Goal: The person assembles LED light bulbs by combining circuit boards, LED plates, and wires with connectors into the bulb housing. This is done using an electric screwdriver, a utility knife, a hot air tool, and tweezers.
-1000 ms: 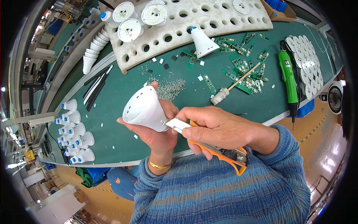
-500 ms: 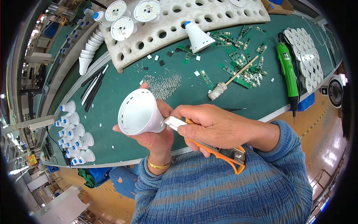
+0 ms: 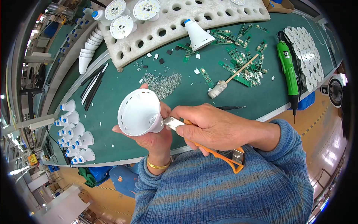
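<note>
My left hand (image 3: 154, 140) is wrapped round a white cone-shaped bulb housing (image 3: 138, 112), its wide mouth tilted up toward me and slots showing along the rim. In my right hand (image 3: 212, 127) is an orange utility knife (image 3: 229, 157), gripped near its metal front end. The knife's tip meets the housing's right side near the rim; the exact contact point is partly hidden. Beyond the housing lies a pile of tiny metal pins (image 3: 164, 85). A stick with a wrapped end (image 3: 220, 89) rests farther right on the green mat.
Green circuit boards (image 3: 238, 56) are heaped at the back, beside another white housing (image 3: 197, 35). A foam block with holes (image 3: 162, 33) holds LED bulbs (image 3: 147, 9). A green electric screwdriver (image 3: 287, 69) and round white discs (image 3: 305, 56) lie right; several housings (image 3: 78, 130) stand left.
The knife has shifted very slightly left and rolled a little in my right hand against the housing. The housing has barely moved.
</note>
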Action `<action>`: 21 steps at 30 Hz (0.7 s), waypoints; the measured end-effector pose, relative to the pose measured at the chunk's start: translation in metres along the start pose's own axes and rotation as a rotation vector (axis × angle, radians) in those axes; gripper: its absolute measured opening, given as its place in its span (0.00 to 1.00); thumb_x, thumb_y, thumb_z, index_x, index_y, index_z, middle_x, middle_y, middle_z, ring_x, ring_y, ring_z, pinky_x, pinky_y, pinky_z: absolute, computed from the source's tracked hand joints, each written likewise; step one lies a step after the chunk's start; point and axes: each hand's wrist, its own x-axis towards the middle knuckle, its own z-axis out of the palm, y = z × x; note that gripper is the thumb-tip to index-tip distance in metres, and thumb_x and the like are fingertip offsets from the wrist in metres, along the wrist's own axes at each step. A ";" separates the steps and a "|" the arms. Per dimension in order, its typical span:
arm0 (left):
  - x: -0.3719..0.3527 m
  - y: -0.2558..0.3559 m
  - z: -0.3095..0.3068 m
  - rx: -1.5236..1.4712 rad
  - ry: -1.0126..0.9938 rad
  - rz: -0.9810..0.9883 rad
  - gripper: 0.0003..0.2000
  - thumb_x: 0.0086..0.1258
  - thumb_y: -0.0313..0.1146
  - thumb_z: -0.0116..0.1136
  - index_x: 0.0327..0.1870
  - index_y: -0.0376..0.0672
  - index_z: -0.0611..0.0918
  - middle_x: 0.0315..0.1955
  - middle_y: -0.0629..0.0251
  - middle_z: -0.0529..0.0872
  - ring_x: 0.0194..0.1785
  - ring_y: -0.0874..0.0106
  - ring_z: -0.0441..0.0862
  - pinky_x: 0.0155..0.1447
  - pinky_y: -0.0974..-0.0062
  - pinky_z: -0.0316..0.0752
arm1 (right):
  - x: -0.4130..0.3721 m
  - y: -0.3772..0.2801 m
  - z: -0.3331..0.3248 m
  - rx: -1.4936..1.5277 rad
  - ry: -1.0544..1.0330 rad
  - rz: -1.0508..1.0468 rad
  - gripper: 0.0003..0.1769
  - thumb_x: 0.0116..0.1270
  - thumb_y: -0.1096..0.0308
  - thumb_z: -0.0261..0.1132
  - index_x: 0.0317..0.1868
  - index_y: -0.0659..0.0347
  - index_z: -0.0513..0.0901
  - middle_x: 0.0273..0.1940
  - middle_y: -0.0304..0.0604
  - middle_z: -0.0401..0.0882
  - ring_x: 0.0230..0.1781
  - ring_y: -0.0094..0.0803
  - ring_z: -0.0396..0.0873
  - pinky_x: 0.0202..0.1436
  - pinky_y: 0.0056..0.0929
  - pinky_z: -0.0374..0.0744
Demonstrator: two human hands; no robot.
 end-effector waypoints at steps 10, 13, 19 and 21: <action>-0.004 -0.002 -0.006 -0.011 0.025 -0.014 0.51 0.61 0.78 0.31 0.62 0.30 0.68 0.18 0.65 0.75 0.22 0.75 0.70 0.23 0.77 0.62 | 0.003 0.003 0.003 0.047 -0.036 0.060 0.19 0.74 0.64 0.46 0.56 0.70 0.69 0.23 0.42 0.77 0.17 0.26 0.78 0.21 0.24 0.77; -0.004 -0.002 -0.007 -0.002 0.053 -0.044 0.53 0.57 0.80 0.31 0.61 0.30 0.68 0.22 0.65 0.76 0.21 0.75 0.71 0.24 0.78 0.62 | 0.003 0.003 0.003 0.058 -0.040 0.068 0.17 0.75 0.63 0.46 0.53 0.69 0.70 0.23 0.42 0.77 0.17 0.25 0.78 0.20 0.24 0.77; -0.004 -0.001 -0.010 0.002 0.058 -0.071 0.54 0.56 0.81 0.31 0.62 0.30 0.68 0.24 0.66 0.77 0.21 0.75 0.71 0.23 0.78 0.62 | 0.003 0.002 0.004 0.099 -0.049 0.080 0.15 0.75 0.63 0.47 0.47 0.67 0.71 0.24 0.41 0.76 0.17 0.25 0.78 0.20 0.24 0.76; -0.004 -0.001 -0.009 -0.017 0.040 -0.076 0.54 0.56 0.81 0.31 0.62 0.31 0.68 0.24 0.66 0.77 0.21 0.75 0.70 0.23 0.78 0.62 | 0.003 0.002 0.003 0.108 -0.057 0.090 0.15 0.75 0.63 0.47 0.47 0.67 0.71 0.24 0.41 0.76 0.17 0.25 0.78 0.20 0.24 0.76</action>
